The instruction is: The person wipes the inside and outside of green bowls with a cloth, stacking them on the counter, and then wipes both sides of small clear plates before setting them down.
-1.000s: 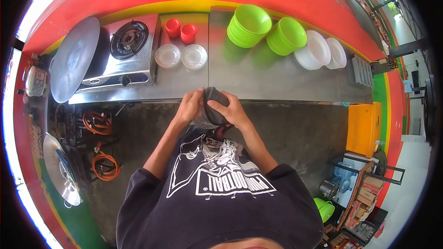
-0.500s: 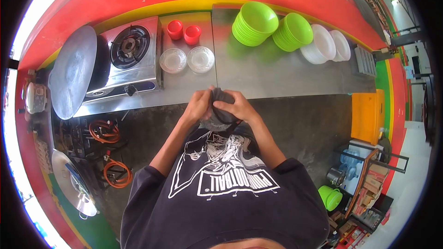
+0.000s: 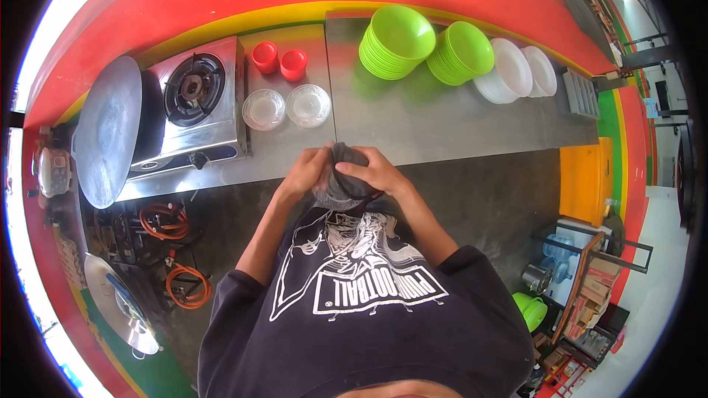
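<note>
In front of my chest, at the counter's front edge, my left hand (image 3: 307,172) is closed on a clear ribbed glass dish (image 3: 335,197), partly hidden by cloth. My right hand (image 3: 377,171) grips a dark grey cloth (image 3: 348,156) with the thumb on top, pressed against the dish. Beyond my hands, two similar clear dishes, a left one (image 3: 263,110) and a right one (image 3: 308,105), lie side by side on the steel counter (image 3: 413,129). Two red cups (image 3: 293,65) stand behind them.
A gas stove (image 3: 193,92) and a large round metal pan (image 3: 110,133) occupy the counter's left. Stacks of green bowls (image 3: 398,37) and white plates (image 3: 509,70) stand at the back right. Below left are orange hoses (image 3: 188,286); an orange cabinet (image 3: 585,184) is at right.
The view has shifted slightly, so the counter's things appear further left. More of the glass dish shows below the cloth. Both hands keep their hold.
</note>
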A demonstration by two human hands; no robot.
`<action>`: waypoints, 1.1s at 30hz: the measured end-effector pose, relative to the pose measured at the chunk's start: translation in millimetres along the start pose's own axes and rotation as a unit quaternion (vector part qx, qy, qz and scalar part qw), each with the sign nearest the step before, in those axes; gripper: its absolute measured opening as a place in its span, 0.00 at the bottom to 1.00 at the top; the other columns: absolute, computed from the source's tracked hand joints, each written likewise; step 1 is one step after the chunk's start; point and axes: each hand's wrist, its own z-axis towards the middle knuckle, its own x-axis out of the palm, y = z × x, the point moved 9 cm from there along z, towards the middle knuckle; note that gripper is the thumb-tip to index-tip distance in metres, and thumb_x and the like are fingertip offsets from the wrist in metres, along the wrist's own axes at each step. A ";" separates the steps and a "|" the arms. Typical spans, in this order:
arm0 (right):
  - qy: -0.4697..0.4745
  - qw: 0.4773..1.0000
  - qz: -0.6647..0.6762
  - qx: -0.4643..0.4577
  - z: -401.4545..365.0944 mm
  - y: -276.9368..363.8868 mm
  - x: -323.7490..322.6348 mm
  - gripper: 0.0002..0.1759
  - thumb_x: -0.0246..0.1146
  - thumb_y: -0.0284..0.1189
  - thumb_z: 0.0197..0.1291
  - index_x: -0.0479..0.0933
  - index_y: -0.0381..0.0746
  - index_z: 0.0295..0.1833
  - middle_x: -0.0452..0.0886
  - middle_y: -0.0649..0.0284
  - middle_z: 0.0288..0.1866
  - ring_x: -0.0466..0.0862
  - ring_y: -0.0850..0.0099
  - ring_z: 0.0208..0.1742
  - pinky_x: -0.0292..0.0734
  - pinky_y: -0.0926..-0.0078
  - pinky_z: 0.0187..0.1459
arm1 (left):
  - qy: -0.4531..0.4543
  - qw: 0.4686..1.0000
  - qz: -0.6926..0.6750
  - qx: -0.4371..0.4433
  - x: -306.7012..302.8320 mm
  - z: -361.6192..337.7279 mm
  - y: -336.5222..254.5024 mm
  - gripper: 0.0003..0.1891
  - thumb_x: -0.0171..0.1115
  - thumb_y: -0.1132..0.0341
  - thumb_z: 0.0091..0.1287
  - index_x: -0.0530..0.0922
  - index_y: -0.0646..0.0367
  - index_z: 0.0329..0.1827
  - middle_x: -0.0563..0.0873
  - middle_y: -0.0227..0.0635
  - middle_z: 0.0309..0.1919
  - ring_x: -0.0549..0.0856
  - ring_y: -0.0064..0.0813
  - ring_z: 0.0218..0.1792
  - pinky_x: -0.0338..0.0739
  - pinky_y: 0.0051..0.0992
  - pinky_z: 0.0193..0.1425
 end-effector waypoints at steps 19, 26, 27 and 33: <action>-0.061 0.992 0.086 0.072 16.0 -22.4 -118.3 0.20 0.70 0.41 0.68 0.82 0.33 0.50 0.85 0.69 0.40 0.83 0.81 0.38 0.79 0.79 0.41 | -0.104 0.986 -0.128 -0.026 66.1 58.1 -16.2 0.27 0.47 0.46 0.82 0.77 0.62 0.35 0.80 0.31 0.25 0.81 0.20 0.25 0.77 0.22 0.29; -0.132 0.986 -0.095 0.026 16.9 -25.9 -159.0 0.25 0.75 0.47 0.59 0.82 0.34 0.43 0.84 0.62 0.31 0.83 0.76 0.33 0.79 0.73 0.37 | -0.251 0.964 0.012 -0.088 74.7 84.9 8.9 0.27 0.45 0.47 0.83 0.79 0.63 0.37 0.82 0.38 0.21 0.80 0.26 0.15 0.74 0.25 0.17; -0.130 0.981 -0.140 0.017 17.1 -20.8 -162.7 0.26 0.75 0.48 0.58 0.82 0.34 0.43 0.84 0.61 0.31 0.83 0.76 0.33 0.79 0.72 0.38 | -0.217 0.971 0.051 -0.083 80.3 91.1 2.2 0.28 0.45 0.48 0.83 0.80 0.64 0.37 0.82 0.38 0.19 0.80 0.26 0.14 0.74 0.26 0.17; -0.014 0.994 -0.110 -0.016 33.7 -13.1 -162.8 0.25 0.72 0.49 0.61 0.81 0.34 0.42 0.84 0.62 0.31 0.82 0.75 0.33 0.78 0.73 0.39 | -0.179 0.975 0.126 -0.049 91.0 98.3 -18.5 0.29 0.47 0.47 0.82 0.81 0.66 0.37 0.82 0.38 0.16 0.80 0.25 0.14 0.74 0.27 0.17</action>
